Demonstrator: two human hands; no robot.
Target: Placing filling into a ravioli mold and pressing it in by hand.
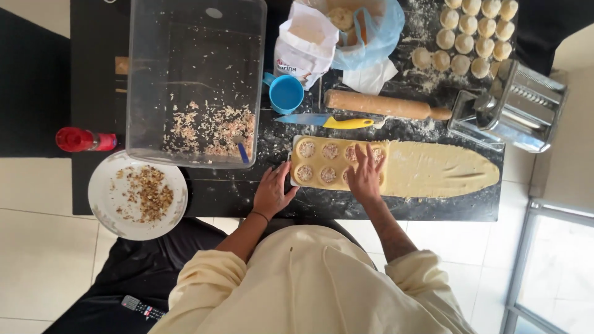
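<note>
A long sheet of pale dough point(439, 170) lies across a black floured table point(235, 192). Its left end covers a mould point(312, 162) with round hollows, several holding a pinkish filling. My right hand point(365, 173) lies flat with fingers spread on the dough over the mould's right part. My left hand point(272, 188) rests open on the table, fingertips touching the mould's left edge. Neither hand holds anything.
Behind the mould lie a yellow-handled knife point(328, 120), a wooden rolling pin point(383, 105) and a blue cup point(286, 93). A clear tub point(195, 80) holds shredded filling. A white plate of crumbs point(137, 195), red bottle point(80, 140), flour bag point(306, 43), dough balls point(473, 34) and pasta machine point(513, 108) surround them.
</note>
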